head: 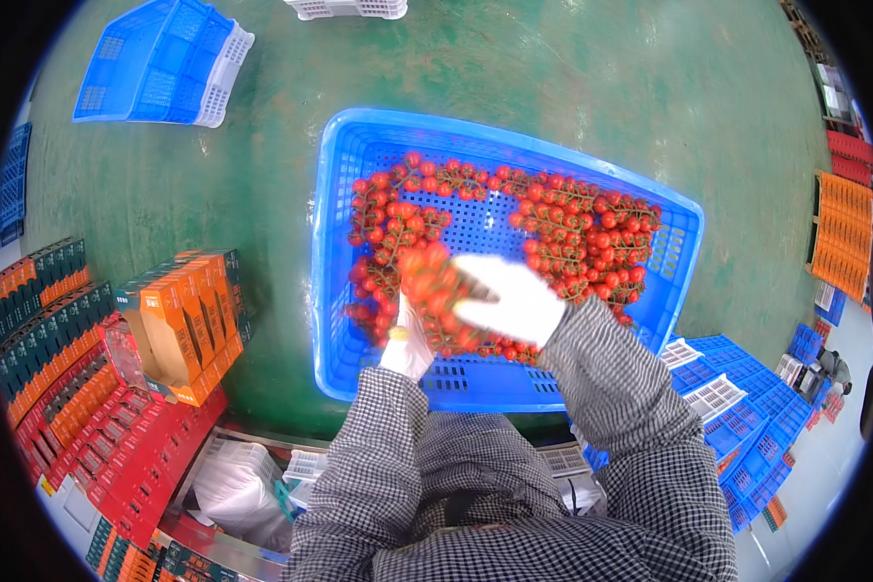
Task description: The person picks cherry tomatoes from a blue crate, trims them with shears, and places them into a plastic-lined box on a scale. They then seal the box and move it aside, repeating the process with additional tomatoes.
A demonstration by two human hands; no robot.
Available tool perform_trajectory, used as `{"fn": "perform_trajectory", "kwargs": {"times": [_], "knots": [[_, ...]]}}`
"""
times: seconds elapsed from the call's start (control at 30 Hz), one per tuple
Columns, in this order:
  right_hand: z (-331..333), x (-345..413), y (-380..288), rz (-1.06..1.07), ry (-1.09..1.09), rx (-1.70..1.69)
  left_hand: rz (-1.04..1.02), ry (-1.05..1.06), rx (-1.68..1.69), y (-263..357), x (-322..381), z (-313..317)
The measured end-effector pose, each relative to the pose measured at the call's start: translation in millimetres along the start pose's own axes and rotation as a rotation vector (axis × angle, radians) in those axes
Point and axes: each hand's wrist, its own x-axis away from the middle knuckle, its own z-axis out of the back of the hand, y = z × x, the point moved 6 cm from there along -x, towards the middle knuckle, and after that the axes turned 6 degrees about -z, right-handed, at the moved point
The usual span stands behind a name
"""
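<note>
In front of me is a large blue plastic crate [509, 132] with bunches of red cherry tomatoes on green stems [575, 225] lying along its sides. Above the near left part of the crate, both of my white-gloved hands are at one motion-blurred bunch of cherry tomatoes [431, 280]. My right hand [513, 297] grips it from the right, thumb and fingers around its side. Against its lower left side is my left hand [409, 345], holding it, with most of the fingers hidden under the fruit. The perforated crate floor [473, 225] shows between the bunches.
Left of me, an orange open carton [182, 335] stands by stacks of red, orange and dark green cartons [145, 444]. Blue crates [749, 415] are stacked at right; another blue crate [160, 65] sits far left on the green floor [553, 65]. A person [835, 371] is at far right.
</note>
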Motion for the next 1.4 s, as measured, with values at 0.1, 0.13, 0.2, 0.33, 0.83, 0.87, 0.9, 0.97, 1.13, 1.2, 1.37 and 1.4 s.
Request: {"fn": "perform_trajectory", "kwargs": {"times": [0.1, 0.13, 0.2, 0.33, 0.83, 0.87, 0.9, 0.97, 1.13, 1.2, 1.37, 1.4], "knots": [[-4.9, 15.1, -2.2, -0.027, -0.059, -0.112, 0.128, 0.027, 0.085, 1.7, 2.2, 7.6], [0.2, 12.0, 9.0, -0.077, 0.019, -0.143, 0.003, 0.001, -0.033, 10.3, 3.2, 10.8], [12.3, -0.1, 33.1, -0.067, 0.321, -0.004, 0.079, 0.171, -0.055, 15.1, 9.5, 32.4], [-45.8, -45.9, 86.0, -0.055, 0.000, 0.822, 0.039, 0.193, -0.132, 30.5, 26.3, 47.9], [-8.4, 113.1, 11.8, 0.240, 0.325, -1.069, 0.043, -0.380, -0.250, 63.4, 114.2, -48.4], [-12.6, 146.8, 1.6, 0.166, 0.368, -1.119, 0.072, -0.395, -0.247, 60.3, 121.5, -58.1], [-16.7, 181.7, -15.0, 0.214, 0.386, -1.178, 0.095, -0.406, -0.244, 58.5, 129.5, -67.1], [-37.0, 248.9, -35.9, 0.129, 0.533, -1.247, 0.165, -0.286, -0.190, 43.4, 145.1, -78.9], [-103.8, 388.7, -64.5, 0.278, 1.077, -1.494, 0.535, -0.622, -0.255, -43.8, 208.7, -145.9], [-129.6, 440.9, -59.7, 0.122, 1.333, -1.264, 0.811, -0.670, -0.435, -101.0, 237.3, -169.5], [-217.4, 576.0, -55.5, -0.659, 1.572, -0.660, 0.791, -1.161, -0.299, -178.2, 381.2, -193.2], [-239.5, 602.2, -55.2, -0.714, 1.567, -0.634, 0.932, -1.109, -0.270, -195.4, 410.7, -184.0]]}}
